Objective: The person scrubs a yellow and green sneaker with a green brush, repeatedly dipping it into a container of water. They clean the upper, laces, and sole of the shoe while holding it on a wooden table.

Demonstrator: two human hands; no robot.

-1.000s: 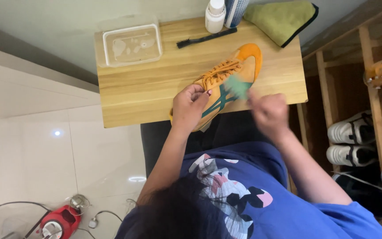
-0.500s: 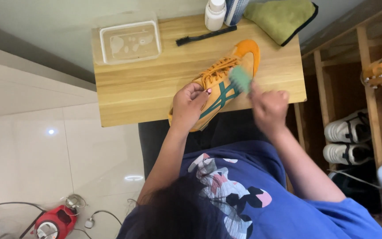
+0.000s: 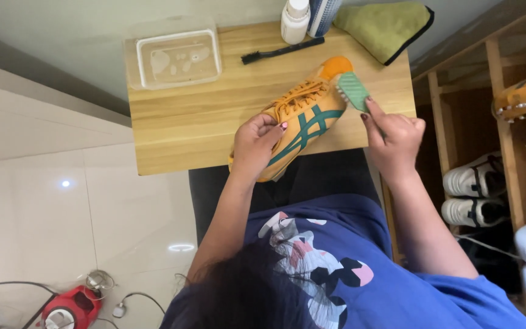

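— What's on the low wooden table (image 3: 178, 131), going left to right?

— A clear rectangular plastic tub (image 3: 175, 56) at the far left, then a thin black brush (image 3: 281, 50) lying flat, a white bottle (image 3: 294, 19) at the far edge, and a folded green cloth (image 3: 388, 25) at the far right. The orange lace-up sneaker with teal stripes (image 3: 302, 122) lies at the near edge, toe pointing far and right.

— Which step is this?

— Scrubbing, by my reading — the toe end is being worked. The next stroke would call for a steady shoe and bristles kept flat on the upper.

— And each grip?

— The left hand (image 3: 255, 146) is curled shut around the sneaker near the heel and laces, fingers wrapped over the side. The right hand (image 3: 395, 139) is closed on the handle of a small teal scrubbing brush (image 3: 352, 91), whose head touches the shoe beside the toe.

— Anything further right?

— A wooden shoe rack (image 3: 500, 122) holding white sneakers (image 3: 473, 195).
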